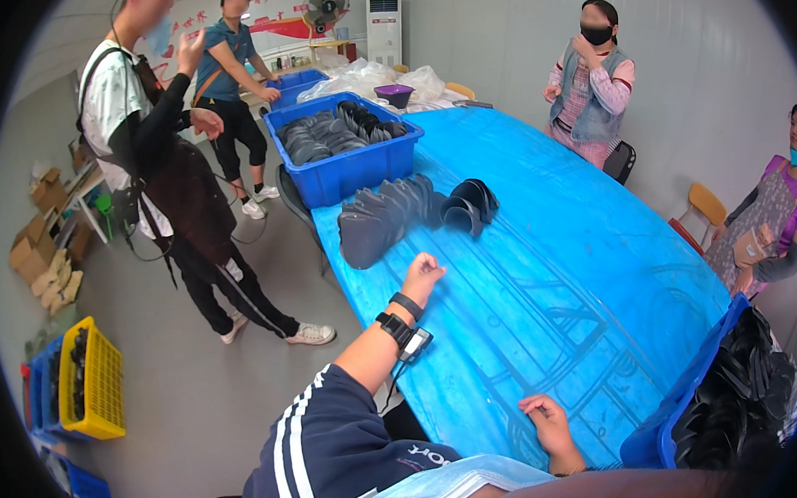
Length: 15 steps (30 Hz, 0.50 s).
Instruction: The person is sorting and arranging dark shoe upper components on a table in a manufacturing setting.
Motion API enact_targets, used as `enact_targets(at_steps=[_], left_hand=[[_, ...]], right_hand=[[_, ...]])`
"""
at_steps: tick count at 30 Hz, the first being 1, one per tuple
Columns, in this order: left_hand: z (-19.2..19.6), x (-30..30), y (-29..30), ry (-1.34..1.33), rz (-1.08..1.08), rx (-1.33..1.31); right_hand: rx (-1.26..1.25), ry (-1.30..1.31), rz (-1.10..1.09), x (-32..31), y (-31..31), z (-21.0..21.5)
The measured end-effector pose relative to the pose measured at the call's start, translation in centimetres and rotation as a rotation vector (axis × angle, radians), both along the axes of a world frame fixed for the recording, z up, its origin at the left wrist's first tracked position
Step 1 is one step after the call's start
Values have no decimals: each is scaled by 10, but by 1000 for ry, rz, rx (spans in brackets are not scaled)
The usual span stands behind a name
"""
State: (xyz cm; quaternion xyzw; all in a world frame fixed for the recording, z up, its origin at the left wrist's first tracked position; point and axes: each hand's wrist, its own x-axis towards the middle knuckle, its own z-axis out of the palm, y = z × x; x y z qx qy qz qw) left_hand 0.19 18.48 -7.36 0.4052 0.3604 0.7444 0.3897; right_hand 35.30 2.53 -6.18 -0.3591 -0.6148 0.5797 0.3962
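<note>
On the blue-covered table [546, 267], my left hand [423, 277] is held just short of a fanned row of thin, curved black pieces [383, 218]. Its fingers are curled in and nothing shows in them. Two dark bands, one with a small device, circle that wrist. Beside the row, more black pieces [471, 206] stand rolled into a curl. My right hand [551, 427] is low over the near side of the table, fingers loosely bent and apart from the thumb, holding nothing. It is nearest to a blue bin [652, 434] filled with similar black pieces [731, 393].
A blue tub [348, 172] of black pieces sits at the table's far left, with plastic sheeting [361, 76] behind it. Several people stand around; one [160, 154] is close on the left. Yellow and blue crates [96, 382] rest on the floor. A chair [708, 203] is at right.
</note>
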Motion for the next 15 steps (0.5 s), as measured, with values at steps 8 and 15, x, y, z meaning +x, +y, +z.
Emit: enact_targets(at_steps=[8,15], left_hand=[[-4,-1,1,13,-34,-26],[1,-1,-2,-2,-54,-48]], right_hand=[[-1,4,0,1,0,-1],[-1,10,2,0,-1,1]])
